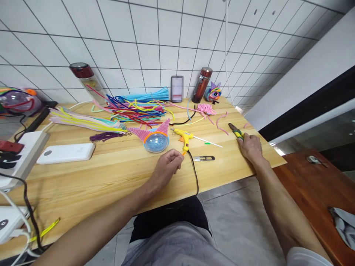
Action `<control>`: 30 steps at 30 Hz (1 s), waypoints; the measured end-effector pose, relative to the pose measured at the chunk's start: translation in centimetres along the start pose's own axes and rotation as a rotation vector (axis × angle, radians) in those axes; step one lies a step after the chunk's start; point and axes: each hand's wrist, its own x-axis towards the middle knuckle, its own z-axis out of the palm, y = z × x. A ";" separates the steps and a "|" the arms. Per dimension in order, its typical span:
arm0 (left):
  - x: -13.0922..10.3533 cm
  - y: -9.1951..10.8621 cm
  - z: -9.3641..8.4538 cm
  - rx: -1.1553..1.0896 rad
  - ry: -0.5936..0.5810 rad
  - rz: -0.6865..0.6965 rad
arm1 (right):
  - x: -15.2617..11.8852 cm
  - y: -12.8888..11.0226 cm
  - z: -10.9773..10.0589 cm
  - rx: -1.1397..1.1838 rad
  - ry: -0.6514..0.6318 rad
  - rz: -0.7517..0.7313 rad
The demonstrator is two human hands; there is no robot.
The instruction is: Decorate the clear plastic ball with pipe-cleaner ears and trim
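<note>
Between the fingertips of my left hand (169,162) is a small orange piece (184,153), just below the yellow glue gun (185,138). My right hand (251,147) is closed on the yellow-green handles of the pliers (236,131), whose dark jaws point up and left on the table. A clear plastic ball (156,142) with an orange and blue rim and two pink pointed ears lies left of the glue gun. Small black-handled snips (204,158) lie right of the glue gun's cord.
Bundles of coloured pipe cleaners (135,111) cover the table's back, beside a phone (177,89) and a red flask (202,85). A white power bank (66,153) and a power strip (24,157) lie left. The black cord (195,173) hangs over the front edge.
</note>
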 end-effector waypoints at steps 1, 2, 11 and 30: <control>0.0 0.1 0.1 -0.006 -0.003 0.006 | -0.1 0.3 0.1 0.014 0.036 -0.027; 0.1 0.2 0.1 -0.010 -0.008 0.011 | -0.2 0.5 0.3 0.030 0.073 -0.047; 0.7 -0.5 -0.4 0.021 -0.014 0.021 | -1.7 -0.7 -0.4 0.089 0.103 -0.040; 0.4 -2.1 -0.8 0.050 0.006 0.072 | -9.8 -12.1 -4.7 0.487 -0.047 -0.460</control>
